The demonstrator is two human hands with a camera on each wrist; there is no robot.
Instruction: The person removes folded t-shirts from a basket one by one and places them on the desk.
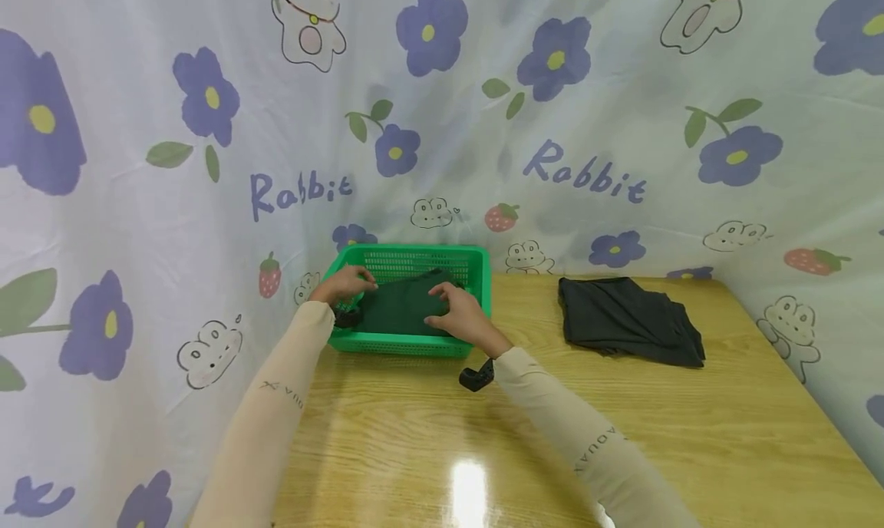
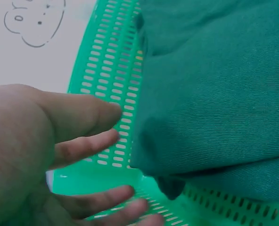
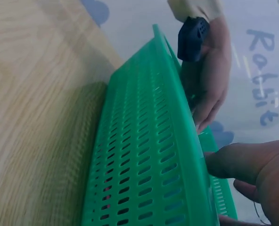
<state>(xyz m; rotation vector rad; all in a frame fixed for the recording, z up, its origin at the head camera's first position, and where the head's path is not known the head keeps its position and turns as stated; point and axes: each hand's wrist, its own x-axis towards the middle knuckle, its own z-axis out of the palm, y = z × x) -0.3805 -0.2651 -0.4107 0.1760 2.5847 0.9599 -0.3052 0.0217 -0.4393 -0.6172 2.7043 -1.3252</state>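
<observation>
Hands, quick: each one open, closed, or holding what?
Left hand: open, holding nothing, by the dark cloth in the green basket.
Right hand: open, holding nothing, at the basket's near rim.

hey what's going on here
A person has both hands at a green plastic basket with a dark green cloth lying in it. The left hand is over the basket's left side, fingers loose and holding nothing; the right hand is over the right part, and whether it touches the cloth is hard to tell. A dark folded cloth lies on the wooden table, right of the basket.
</observation>
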